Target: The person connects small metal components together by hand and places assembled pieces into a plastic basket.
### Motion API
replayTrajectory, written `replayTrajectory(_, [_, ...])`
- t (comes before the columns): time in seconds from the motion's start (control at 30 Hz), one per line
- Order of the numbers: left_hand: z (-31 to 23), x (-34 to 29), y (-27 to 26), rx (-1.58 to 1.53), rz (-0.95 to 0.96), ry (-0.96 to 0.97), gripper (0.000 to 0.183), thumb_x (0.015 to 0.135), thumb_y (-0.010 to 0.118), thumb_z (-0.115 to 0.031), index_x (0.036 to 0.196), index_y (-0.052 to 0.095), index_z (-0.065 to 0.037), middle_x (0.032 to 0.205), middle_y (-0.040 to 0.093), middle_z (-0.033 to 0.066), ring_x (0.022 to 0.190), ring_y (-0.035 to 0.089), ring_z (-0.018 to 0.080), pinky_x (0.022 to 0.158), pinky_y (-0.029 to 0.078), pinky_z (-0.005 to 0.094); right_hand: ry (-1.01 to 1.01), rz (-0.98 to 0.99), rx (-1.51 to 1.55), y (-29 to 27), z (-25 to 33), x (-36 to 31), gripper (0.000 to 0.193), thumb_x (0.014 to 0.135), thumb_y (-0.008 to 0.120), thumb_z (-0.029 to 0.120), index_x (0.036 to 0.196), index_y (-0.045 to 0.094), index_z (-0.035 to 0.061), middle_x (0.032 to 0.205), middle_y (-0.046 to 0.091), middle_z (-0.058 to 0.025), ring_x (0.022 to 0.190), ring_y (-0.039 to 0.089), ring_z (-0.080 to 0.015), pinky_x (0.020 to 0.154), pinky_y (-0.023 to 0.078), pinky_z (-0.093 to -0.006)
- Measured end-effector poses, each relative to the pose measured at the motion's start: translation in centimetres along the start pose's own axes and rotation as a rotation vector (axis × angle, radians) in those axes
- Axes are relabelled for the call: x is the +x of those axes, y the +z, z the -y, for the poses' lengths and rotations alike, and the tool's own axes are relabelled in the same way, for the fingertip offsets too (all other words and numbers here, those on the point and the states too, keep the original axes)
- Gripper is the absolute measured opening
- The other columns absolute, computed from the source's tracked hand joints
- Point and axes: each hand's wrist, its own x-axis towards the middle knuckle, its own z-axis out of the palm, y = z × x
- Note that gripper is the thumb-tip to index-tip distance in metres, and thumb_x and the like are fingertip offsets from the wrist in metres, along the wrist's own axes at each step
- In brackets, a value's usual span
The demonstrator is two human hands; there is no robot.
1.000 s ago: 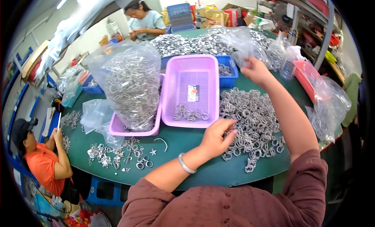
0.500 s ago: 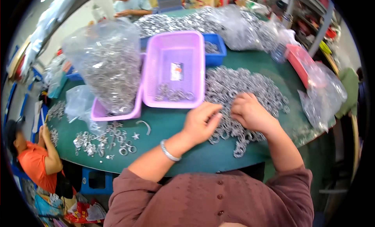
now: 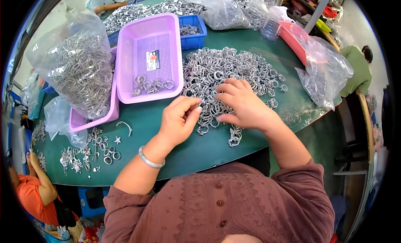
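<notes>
A large heap of small silver-grey metal rings (image 3: 234, 63) lies on the green table in front of me. At the heap's near left side is my left hand (image 3: 178, 121), wearing a pale bangle on the wrist. Its thumb and fingertips come together in a pinch; whatever they hold is too small to make out. My right hand (image 3: 240, 104) is over the near part of the heap, fingers apart and thumb stretched out. Left of the heap stands a purple plastic basket (image 3: 125, 55) with several metal rings at its near end.
A big clear bag of metal rings (image 3: 79, 71) rests in another purple basket (image 3: 113, 105). Near it lie loose rings and star pieces (image 3: 77, 157). Beyond are a blue bin (image 3: 194, 43), a pink tray (image 3: 292, 40) and a plastic bag (image 3: 323, 76). Other people sit around the table.
The whole view has shifted, so the table things appear further left and higher. My right hand's fingers have gone from bunched together to spread. My left hand stays pinched.
</notes>
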Motion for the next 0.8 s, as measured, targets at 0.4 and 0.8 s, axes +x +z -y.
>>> replayTrajectory(0.4, [-0.2, 0.1, -0.5, -0.005, 0.100, -0.012, 0.020, 0.078, 0.065, -0.004, 0.098, 0.062, -0.002, 0.075, 0.055, 0.0053, 0.057, 0.053, 0.0125, 0.052, 0.044, 0.0242, 0.208, -0.131, 0.376, 0.9, 0.0, 0.0, 0.027, 0.072, 0.067, 0.016, 0.096, 0.060, 0.0052, 0.095, 0.060, -0.0102, 0.095, 0.054, -0.0294, 0.088, 0.037, -0.0398])
replayTrajectory(0.8, [-1.0, 0.0, 0.0, 0.075, 0.115, 0.042, 0.057, 0.065, 0.078, -0.014, 0.115, 0.053, -0.003, 0.093, 0.057, 0.0103, 0.079, 0.056, 0.0216, 0.068, 0.048, 0.0320, 0.397, -0.201, 1.205, 1.4, 1.4, 0.5, 0.030, 0.081, 0.066, 0.004, 0.110, 0.058, 0.0009, 0.096, 0.060, -0.0035, 0.079, 0.058, -0.0076, 0.070, 0.048, -0.0227])
